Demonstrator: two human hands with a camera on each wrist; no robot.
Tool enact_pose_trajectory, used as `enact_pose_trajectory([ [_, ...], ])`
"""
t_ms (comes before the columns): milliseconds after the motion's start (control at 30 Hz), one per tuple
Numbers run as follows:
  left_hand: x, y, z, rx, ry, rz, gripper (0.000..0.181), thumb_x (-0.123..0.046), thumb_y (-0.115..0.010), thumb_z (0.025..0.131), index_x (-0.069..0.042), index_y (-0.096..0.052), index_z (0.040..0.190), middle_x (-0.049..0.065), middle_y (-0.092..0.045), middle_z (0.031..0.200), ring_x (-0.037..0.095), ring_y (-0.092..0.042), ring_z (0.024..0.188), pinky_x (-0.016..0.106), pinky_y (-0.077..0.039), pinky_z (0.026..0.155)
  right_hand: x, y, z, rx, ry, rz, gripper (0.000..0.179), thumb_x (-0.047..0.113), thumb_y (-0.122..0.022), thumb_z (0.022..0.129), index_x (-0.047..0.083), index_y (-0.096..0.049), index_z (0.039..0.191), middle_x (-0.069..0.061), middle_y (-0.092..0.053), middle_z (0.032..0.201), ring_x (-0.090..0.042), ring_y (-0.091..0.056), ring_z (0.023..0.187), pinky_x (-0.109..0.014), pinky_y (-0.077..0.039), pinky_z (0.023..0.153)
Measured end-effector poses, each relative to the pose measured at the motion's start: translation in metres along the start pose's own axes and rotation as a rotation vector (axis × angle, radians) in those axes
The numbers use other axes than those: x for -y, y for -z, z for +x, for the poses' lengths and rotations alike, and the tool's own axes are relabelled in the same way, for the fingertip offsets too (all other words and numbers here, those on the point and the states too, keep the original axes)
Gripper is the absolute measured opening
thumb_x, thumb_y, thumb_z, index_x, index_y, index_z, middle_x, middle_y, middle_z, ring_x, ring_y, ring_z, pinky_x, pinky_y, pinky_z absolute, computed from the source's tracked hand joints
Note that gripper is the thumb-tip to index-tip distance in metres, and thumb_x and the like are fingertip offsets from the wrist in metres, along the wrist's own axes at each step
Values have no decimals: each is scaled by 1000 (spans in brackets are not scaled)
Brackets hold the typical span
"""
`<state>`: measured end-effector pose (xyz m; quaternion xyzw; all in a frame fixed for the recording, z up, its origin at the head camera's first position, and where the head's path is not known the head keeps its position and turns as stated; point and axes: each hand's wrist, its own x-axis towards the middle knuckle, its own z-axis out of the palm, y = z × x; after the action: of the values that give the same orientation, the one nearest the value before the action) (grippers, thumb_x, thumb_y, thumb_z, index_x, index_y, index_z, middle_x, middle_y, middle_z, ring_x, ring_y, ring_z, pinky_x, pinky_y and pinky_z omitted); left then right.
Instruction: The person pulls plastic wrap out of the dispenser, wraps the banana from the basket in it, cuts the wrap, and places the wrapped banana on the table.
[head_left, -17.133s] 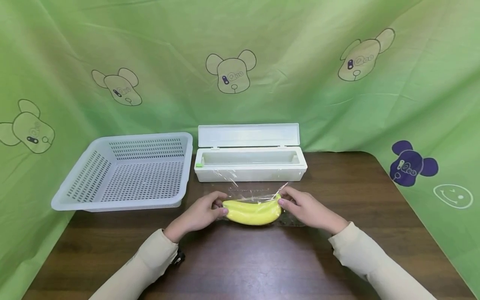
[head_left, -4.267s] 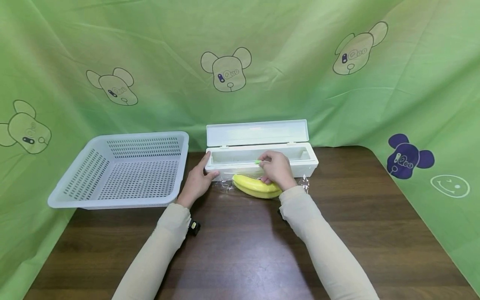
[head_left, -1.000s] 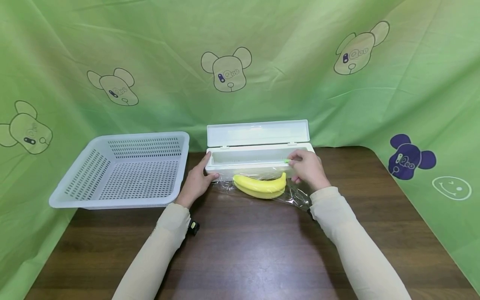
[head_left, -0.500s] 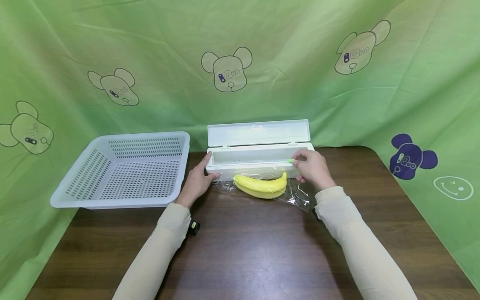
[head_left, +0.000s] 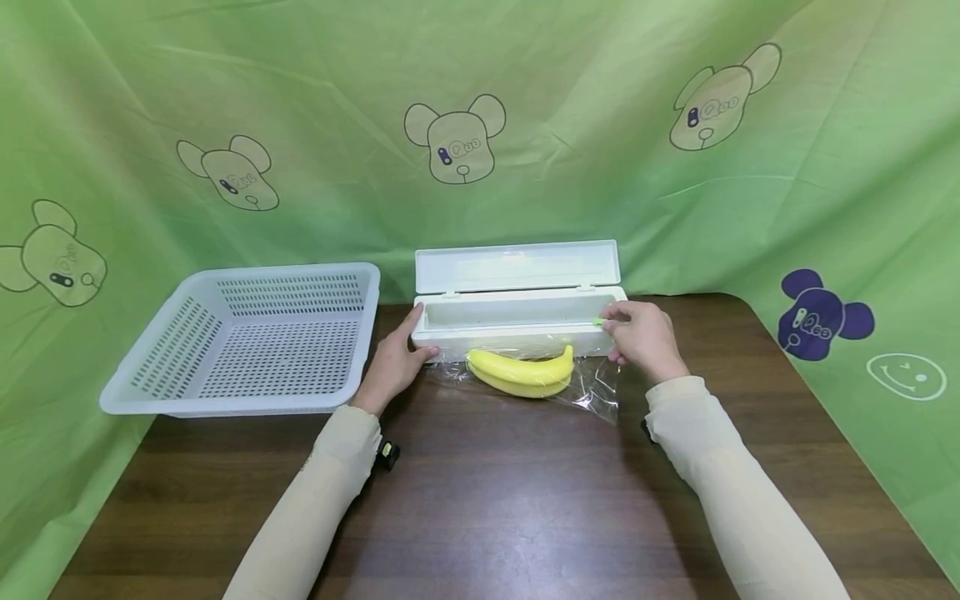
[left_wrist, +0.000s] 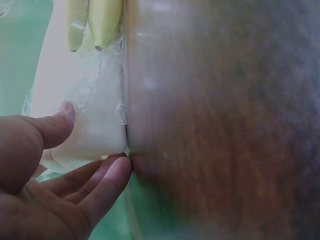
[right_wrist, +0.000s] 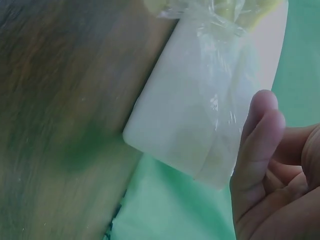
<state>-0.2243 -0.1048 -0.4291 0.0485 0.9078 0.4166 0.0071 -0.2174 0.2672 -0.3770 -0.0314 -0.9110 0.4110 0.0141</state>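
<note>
A white plastic-wrap dispenser (head_left: 517,343) stands on the table with its long lid (head_left: 517,267) raised at the back. My left hand (head_left: 392,367) holds its left end, thumb on the front and fingers round the end, as the left wrist view also shows. At the front rail's right end, my right hand (head_left: 647,333) pinches a small green slide cutter (head_left: 597,322); the pinch itself is hidden in the right wrist view. A yellow banana (head_left: 521,375) lies against the dispenser's front, with clear plastic wrap (head_left: 598,392) around it and spreading to both sides.
To the left sits a white slotted basket (head_left: 352,398), close to my left hand. The brown wooden table (head_left: 487,500) runs toward me. A green curtain (head_left: 570,192) with printed bear heads hangs behind and at both sides.
Earlier, both hands held the banana in the wrap, farther from the dispenser. Since then my right hand has slid the green cutter rightward along the rail. My left hand has lately stayed put.
</note>
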Motion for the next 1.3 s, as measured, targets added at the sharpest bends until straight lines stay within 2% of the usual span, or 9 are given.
enact_pose_trajectory([
  [200,2,0,0,2,2,1,81,-23,-73,95,-24,-25,162,17,-47,151,34,-46,135,49,-38,109,-7,0,-1,-77,41,-35,21,4,-64,96,-3,-72,114,-19,-71,79,-28,-67,55,-31,-51,46],
  [333,3,0,0,0,6,-3,81,-23,-72,96,-24,-25,162,17,-48,150,33,-46,136,49,-37,109,-14,-3,0,-157,182,-126,16,3,-69,93,-3,-75,107,-21,-71,102,-38,-69,90,-42,-52,75],
  [433,3,1,0,-2,5,-7,82,-23,-72,96,-25,-25,162,16,-48,150,33,-46,135,49,-38,109,-16,-4,1,-179,237,-152,16,2,-71,91,-4,-75,105,-25,-60,122,-45,-56,111,-54,-41,95],
  [667,3,1,0,-3,3,-7,83,-23,-73,95,-25,-24,162,17,-47,151,33,-48,134,49,-39,107,-13,2,3,-118,232,-164,15,1,-68,91,-6,-72,105,-30,-55,130,-49,-48,121,-60,-34,103],
  [733,3,1,-1,0,3,-5,83,-23,-73,95,-25,-24,162,16,-43,153,34,-46,135,49,-39,108,-13,4,3,-116,236,-172,13,-1,-67,91,-5,-72,103,-28,-59,128,-46,-53,116,-59,-38,100],
  [833,3,1,0,0,6,-4,83,-24,-73,95,-26,-24,162,16,-43,154,34,-45,136,49,-38,108,-13,6,3,-114,229,-168,12,-2,-64,92,-3,-72,102,-25,-66,114,-37,-66,89,-51,-48,83],
  [967,3,1,0,-2,4,-7,82,-24,-72,96,-25,-24,162,16,-44,153,33,-44,137,49,-38,109,-13,7,3,-91,175,-133,15,1,-62,94,-2,-71,105,-21,-67,95,-22,-62,54,-36,-50,59],
  [1133,2,0,0,-4,0,-2,82,-23,-73,95,-25,-25,162,17,-44,152,34,-46,136,49,-38,109,-14,11,2,-29,66,-57,19,4,-60,97,-4,-69,113,-16,-67,79,-22,-62,57,-29,-52,51],
  [1300,1,-1,1,-7,3,11,82,-23,-73,95,-26,-25,161,17,-45,152,33,-52,129,48,-42,102,-14,15,3,-2,42,-42,20,4,-59,98,-5,-67,114,-16,-68,73,-25,-64,58,-32,-54,51],
])
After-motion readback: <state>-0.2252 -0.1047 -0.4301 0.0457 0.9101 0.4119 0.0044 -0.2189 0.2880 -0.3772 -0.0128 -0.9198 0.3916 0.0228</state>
